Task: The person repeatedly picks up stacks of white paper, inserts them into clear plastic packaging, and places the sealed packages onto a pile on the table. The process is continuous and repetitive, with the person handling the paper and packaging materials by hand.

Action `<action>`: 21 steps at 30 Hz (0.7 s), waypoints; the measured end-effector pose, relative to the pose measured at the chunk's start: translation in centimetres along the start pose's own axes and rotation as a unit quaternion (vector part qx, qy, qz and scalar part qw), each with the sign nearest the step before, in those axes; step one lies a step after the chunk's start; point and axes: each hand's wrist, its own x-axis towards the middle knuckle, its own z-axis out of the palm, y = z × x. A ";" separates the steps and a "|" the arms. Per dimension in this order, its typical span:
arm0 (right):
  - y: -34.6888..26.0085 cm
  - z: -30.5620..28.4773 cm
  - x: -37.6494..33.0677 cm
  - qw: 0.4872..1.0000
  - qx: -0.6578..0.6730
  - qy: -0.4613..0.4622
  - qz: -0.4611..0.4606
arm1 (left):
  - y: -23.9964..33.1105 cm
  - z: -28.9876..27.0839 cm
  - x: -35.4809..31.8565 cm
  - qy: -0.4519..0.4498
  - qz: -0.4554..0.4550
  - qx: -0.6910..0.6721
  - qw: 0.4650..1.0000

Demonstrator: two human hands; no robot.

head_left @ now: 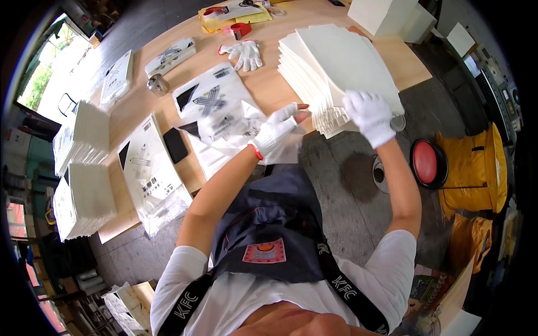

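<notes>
Both my hands wear white knit gloves. My right hand [369,115] grips the near corner of the top sheets of a tall stack of white flat cartons [330,67] on the wooden table [263,84]. My left hand [277,129] is open, its fingers spread and pointing at the near edge of that stack. Beneath it lies a clear printed plastic bag [224,120] on top of other such bags. Whether the left fingertips touch the stack I cannot tell.
A black phone [175,144], a packed bag [148,168], a small metal cup [157,84], a spare pair of white gloves [245,53] and red tape dispensers [240,28] lie on the table. White stacks [84,168] sit left. A red stool [426,162] and yellow bag [473,168] stand right.
</notes>
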 end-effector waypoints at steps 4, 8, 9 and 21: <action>-10.2 -6.7 -0.3 0.992 0.111 -0.018 -0.048 | 0.4 1.8 2.3 0.118 -0.144 -0.354 0.917; -8.6 -5.1 -4.9 0.912 0.345 0.038 0.219 | 4.7 -1.8 -1.6 0.103 -0.178 0.020 0.978; -7.1 -4.1 -5.9 0.941 0.196 0.125 0.245 | 5.5 -3.7 -2.7 0.083 -0.149 0.058 0.984; -13.8 1.8 -4.6 0.828 0.506 0.025 0.241 | 4.1 -0.3 -8.8 0.092 0.080 0.405 0.906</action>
